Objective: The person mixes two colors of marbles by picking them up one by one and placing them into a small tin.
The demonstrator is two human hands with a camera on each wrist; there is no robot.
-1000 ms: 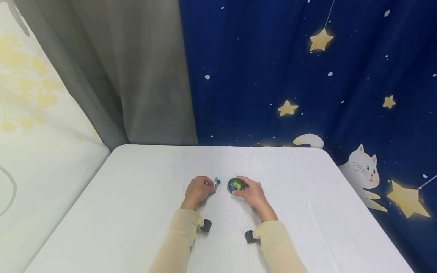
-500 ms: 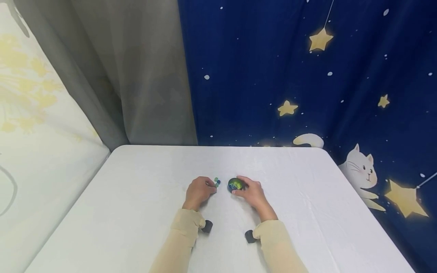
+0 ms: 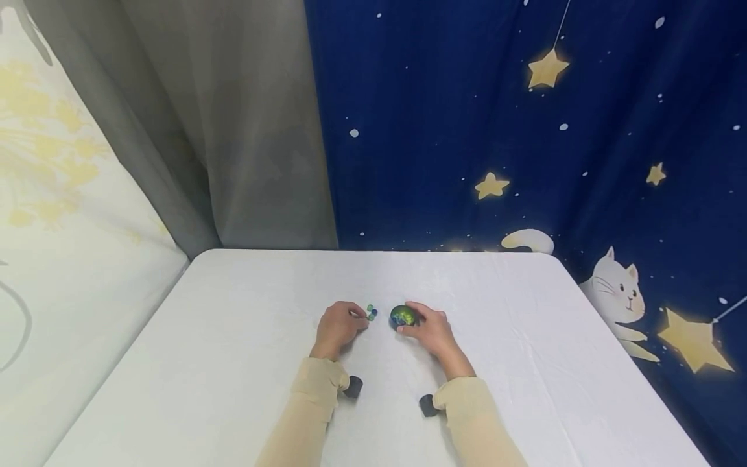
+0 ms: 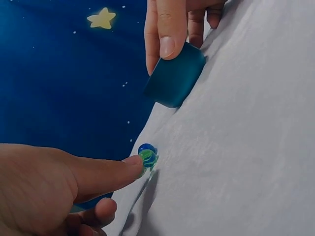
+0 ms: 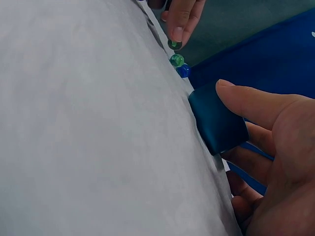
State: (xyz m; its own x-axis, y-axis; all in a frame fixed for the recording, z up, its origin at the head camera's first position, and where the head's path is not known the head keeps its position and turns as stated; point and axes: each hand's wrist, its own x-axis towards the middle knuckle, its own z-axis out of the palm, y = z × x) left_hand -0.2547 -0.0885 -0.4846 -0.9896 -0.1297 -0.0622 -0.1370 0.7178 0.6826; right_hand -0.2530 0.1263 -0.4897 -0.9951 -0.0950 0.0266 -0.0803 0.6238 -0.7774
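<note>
My right hand [image 3: 432, 329] grips a short, round teal tin [image 3: 401, 316], fingers on the far side and thumb on the near side. The tin stands on the white table. Its top shows a bright green, yellow and blue pattern; whether that is a lid or contents I cannot tell. To its left, my left hand [image 3: 340, 326] pinches a small green glass marble [image 5: 174, 44] between thumb and finger, low at the tabletop. Just beyond those fingertips lie a green marble [image 5: 177, 60] and a blue marble [image 5: 184, 71], close together.
The white table [image 3: 245, 389] has a rounded far edge. Behind it hang a grey curtain [image 3: 262, 130] and a blue star-patterned curtain [image 3: 420, 130]. A pale patterned cloth [image 3: 76, 259] hangs on the left. Black wrist cameras [image 3: 353, 387] sit under both sleeves.
The left hand has shifted very slightly beside the marbles, its pinch kept. The right hand and the tin have stayed in place.
</note>
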